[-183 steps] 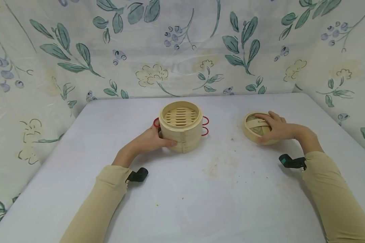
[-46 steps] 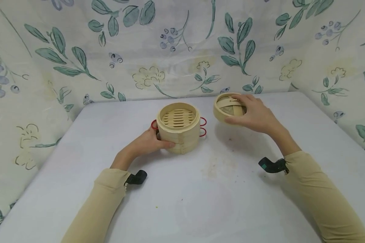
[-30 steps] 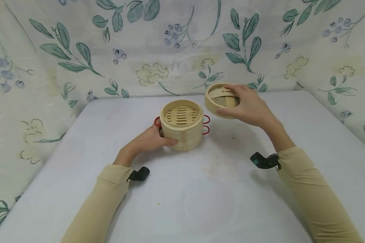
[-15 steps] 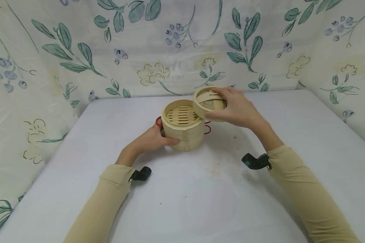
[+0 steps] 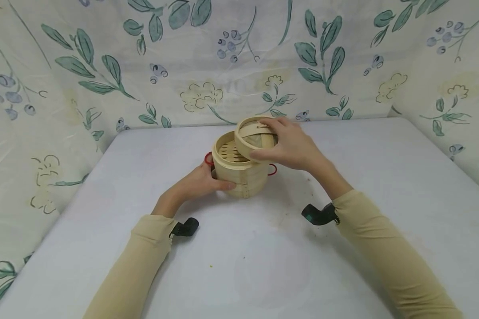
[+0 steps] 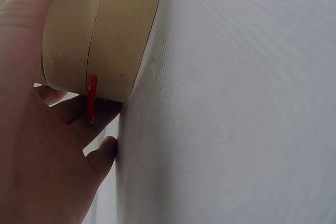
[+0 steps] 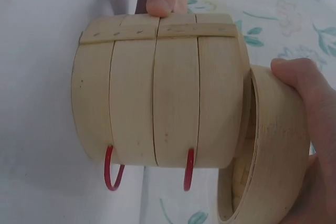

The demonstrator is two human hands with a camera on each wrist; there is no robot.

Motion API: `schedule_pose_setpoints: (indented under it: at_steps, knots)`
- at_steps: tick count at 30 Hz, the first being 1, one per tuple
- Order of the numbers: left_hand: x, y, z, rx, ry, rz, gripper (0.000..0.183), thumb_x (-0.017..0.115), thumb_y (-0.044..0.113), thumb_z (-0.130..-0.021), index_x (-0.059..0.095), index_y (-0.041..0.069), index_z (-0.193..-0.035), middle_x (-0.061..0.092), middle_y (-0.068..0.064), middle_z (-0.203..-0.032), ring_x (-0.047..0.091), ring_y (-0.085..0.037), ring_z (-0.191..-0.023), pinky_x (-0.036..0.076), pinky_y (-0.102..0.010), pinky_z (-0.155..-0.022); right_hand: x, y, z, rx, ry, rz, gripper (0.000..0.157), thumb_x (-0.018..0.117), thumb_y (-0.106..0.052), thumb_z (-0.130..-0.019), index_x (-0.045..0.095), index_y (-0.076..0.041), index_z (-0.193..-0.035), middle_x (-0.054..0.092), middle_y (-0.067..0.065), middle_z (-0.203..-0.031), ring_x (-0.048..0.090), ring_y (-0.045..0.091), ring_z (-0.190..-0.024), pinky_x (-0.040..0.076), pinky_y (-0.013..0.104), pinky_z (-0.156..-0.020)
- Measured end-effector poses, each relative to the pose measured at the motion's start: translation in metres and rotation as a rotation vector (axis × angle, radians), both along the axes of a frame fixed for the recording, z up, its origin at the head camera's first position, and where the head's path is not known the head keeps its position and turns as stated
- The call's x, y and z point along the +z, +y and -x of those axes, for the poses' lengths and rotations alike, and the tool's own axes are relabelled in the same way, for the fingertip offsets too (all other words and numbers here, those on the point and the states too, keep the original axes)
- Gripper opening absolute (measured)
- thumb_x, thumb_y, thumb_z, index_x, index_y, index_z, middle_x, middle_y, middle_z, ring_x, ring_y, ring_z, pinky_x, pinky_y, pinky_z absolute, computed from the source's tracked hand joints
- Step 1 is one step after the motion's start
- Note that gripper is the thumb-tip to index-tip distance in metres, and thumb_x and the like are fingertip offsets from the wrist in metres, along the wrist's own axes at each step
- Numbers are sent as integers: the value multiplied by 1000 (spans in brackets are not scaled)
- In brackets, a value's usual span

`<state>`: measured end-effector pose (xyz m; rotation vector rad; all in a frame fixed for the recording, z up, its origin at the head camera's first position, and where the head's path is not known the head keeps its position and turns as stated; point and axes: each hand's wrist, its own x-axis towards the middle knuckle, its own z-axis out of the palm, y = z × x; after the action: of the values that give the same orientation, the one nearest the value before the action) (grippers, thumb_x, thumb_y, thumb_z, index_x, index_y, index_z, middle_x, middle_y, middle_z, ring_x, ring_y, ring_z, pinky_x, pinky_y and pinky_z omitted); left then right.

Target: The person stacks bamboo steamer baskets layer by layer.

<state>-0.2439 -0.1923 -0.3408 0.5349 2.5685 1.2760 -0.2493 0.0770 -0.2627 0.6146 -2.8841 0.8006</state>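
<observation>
A two-tier bamboo steamer (image 5: 247,182) with red loop handles (image 7: 189,169) stands upright on the table. My left hand (image 5: 195,182) grips its left side, thumb across the front and the other fingers behind. My right hand (image 5: 293,144) holds the round bamboo lid (image 5: 255,141) by its rim, thumb in front, fingers over the top. The lid sits tilted over the right part of the steamer's opening, leaving some of the slotted rack (image 5: 228,153) showing on the left. In the right wrist view a gap shows between the lid (image 7: 281,124) and part of the steamer's rim.
The white table (image 5: 239,274) carries faint brown stains and small crumbs near its middle. Behind it and at the sides hangs a leaf-patterned cloth (image 5: 239,102). A black wrist camera (image 5: 320,214) sticks out from the right sleeve, another black camera (image 5: 185,227) from the left.
My right hand has lifted the lid off the table at the right and carried it left to over the steamer. My left hand has kept its grip on the steamer.
</observation>
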Motion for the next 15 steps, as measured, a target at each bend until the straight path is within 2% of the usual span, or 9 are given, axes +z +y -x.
schedule_pose_setpoints:
  at_steps: [10, 15]
  knots:
    - [1, -1, 0, -17, 4, -16, 104, 85, 39, -76, 17, 27, -154, 32, 0, -155, 27, -22, -145, 22, -48, -119, 5, -18, 3, 17, -14, -9, 91, 71, -67, -74, 41, -27, -150, 42, 6, -149, 40, 32, -135, 45, 57, -97]
    - [2, 0, 0, -7, 3, 0, 104, 85, 41, -76, 17, 29, -154, 32, 0, -154, 28, -21, -145, 23, -49, -118, 4, -26, 2, 37, -27, 23, 89, 72, -65, -74, 43, -27, -149, 42, 6, -148, 41, 29, -133, 46, 54, -98]
